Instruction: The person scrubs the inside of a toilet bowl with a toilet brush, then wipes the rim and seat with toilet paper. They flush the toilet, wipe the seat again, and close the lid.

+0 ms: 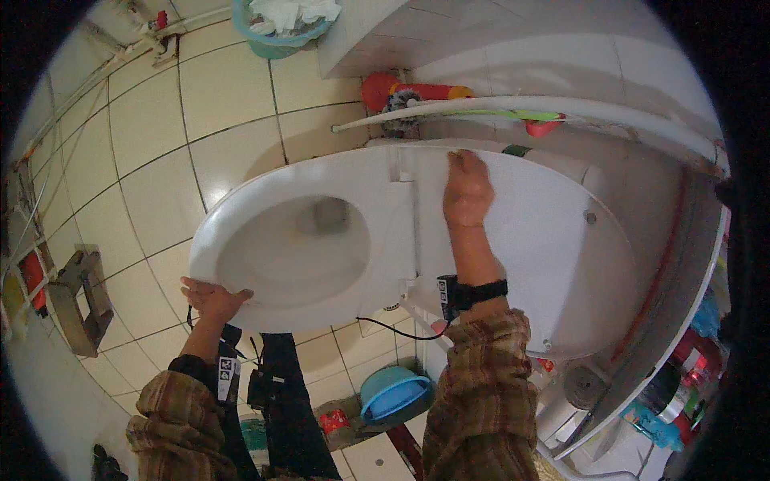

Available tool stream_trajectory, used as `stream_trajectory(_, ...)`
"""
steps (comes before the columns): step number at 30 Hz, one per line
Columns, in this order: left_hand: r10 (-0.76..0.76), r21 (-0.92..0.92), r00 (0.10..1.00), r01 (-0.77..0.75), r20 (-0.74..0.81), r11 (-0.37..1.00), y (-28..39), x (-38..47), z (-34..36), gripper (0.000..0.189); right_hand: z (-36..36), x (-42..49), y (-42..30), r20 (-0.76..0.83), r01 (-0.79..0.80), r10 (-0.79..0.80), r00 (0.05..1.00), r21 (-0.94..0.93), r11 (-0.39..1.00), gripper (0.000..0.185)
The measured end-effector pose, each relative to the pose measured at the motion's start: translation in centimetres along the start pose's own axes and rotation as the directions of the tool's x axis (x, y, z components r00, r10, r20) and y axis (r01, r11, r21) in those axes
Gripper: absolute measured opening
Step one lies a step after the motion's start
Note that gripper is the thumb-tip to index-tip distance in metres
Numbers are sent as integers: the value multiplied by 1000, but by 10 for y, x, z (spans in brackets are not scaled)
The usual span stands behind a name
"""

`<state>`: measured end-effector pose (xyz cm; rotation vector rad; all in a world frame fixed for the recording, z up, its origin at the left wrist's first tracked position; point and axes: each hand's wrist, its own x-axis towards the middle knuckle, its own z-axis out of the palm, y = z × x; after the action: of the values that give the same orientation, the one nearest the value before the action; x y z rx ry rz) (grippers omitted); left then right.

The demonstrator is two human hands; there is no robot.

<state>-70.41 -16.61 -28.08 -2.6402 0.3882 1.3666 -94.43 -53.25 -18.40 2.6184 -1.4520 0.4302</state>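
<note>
A white toilet [283, 174] spans the middle of the view, its bowl uncovered and its white lid [529, 240] raised to the right. My left hand [213, 299] lies across the front rim of the toilet seat [337, 306], fingers spread over the outer edge and thumb towards the bowl. In front of the lid's inner face, near the hinge end, is my right hand [469, 189] with curled fingers. Its palm is hidden, so I cannot tell whether something is in it. Both wrists wear black straps with printed tags.
A bin [274, 45] with crumpled paper stands on the tiled floor [228, 90]. A white pipe [517, 105] and a red plunger-like tool [382, 90] lie beyond the toilet. Nearer me are a blue basin [394, 394] and a red packet [334, 421]. Several bottles [680, 379] crowd the right.
</note>
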Motion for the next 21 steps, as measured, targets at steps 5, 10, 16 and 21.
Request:
stream_trajectory(5, -28, -68, 999, 26, -29, 997, -6, 5, 6, 135, 28, -11, -25, 471, 497, -287, 834, -416, 762, 11)
stream_trajectory(10, 98, 72, 993, -94, -64, 993, -8, 10, 7, 135, 25, -47, -18, 359, 373, -285, 889, -207, 904, 14)
stream_trajectory(16, -63, -158, 998, 67, 27, 985, 0, 1, 0, 136, -14, -174, 15, 655, 281, -110, 748, -162, 946, 13)
stream_trajectory(21, -95, -165, 995, 99, 33, 981, 8, -3, -7, 137, -65, -235, 1, 750, 327, -71, 657, -200, 924, 19)
